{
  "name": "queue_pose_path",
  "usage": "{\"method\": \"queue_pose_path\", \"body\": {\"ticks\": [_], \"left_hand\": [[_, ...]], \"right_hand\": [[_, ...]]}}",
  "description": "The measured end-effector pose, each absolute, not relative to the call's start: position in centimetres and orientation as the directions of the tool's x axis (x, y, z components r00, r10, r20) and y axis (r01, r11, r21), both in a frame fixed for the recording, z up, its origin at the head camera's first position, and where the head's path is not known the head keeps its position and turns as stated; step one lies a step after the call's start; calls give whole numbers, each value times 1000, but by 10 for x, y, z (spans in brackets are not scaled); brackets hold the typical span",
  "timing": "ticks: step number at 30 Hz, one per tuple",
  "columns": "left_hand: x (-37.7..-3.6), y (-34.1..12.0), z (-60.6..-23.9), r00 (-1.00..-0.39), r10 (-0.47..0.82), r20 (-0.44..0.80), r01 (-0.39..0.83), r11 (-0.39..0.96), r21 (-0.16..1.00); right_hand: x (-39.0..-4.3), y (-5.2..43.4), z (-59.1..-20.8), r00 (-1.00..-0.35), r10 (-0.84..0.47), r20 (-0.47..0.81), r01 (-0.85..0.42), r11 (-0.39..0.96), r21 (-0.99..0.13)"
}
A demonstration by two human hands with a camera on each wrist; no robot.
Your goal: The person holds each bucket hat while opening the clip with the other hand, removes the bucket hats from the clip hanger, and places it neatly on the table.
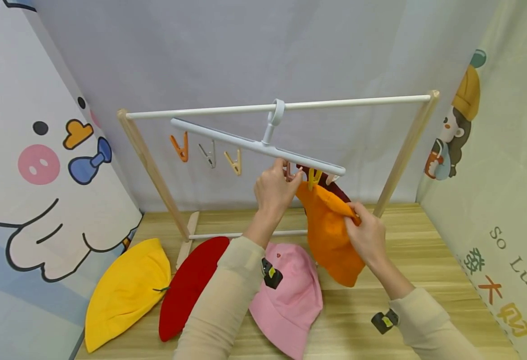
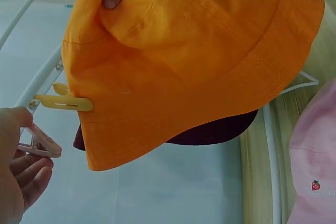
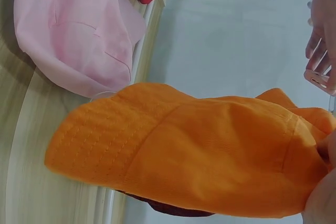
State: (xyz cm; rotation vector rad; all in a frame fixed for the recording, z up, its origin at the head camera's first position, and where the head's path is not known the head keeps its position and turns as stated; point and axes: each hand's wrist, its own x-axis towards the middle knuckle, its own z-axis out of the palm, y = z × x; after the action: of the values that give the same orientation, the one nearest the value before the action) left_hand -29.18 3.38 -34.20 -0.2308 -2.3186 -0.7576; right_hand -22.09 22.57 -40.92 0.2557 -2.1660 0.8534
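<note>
An orange bucket hat hangs below the right half of a white clip hanger. A yellow clothespin bites one edge of its brim. My right hand pinches the hat's fabric on the right side. To the left of that clip, my left hand pinches a pink clothespin between thumb and fingers; its tip stands apart from the hat. Behind the orange hat a dark maroon hat shows only in part, near a pale clip.
The hanger hooks over a white rail with wooden posts. Orange, grey and cream clothespins dangle at its left. Yellow, red and pink hats lie on the wooden table.
</note>
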Motion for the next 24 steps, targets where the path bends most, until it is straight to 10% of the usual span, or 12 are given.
{"method": "queue_pose_path", "body": {"ticks": [24], "left_hand": [[-288,31,-345,-763,-64,643,327,821,469]], "right_hand": [[-216,216,-410,-626,51,779,-489,752,-442]]}}
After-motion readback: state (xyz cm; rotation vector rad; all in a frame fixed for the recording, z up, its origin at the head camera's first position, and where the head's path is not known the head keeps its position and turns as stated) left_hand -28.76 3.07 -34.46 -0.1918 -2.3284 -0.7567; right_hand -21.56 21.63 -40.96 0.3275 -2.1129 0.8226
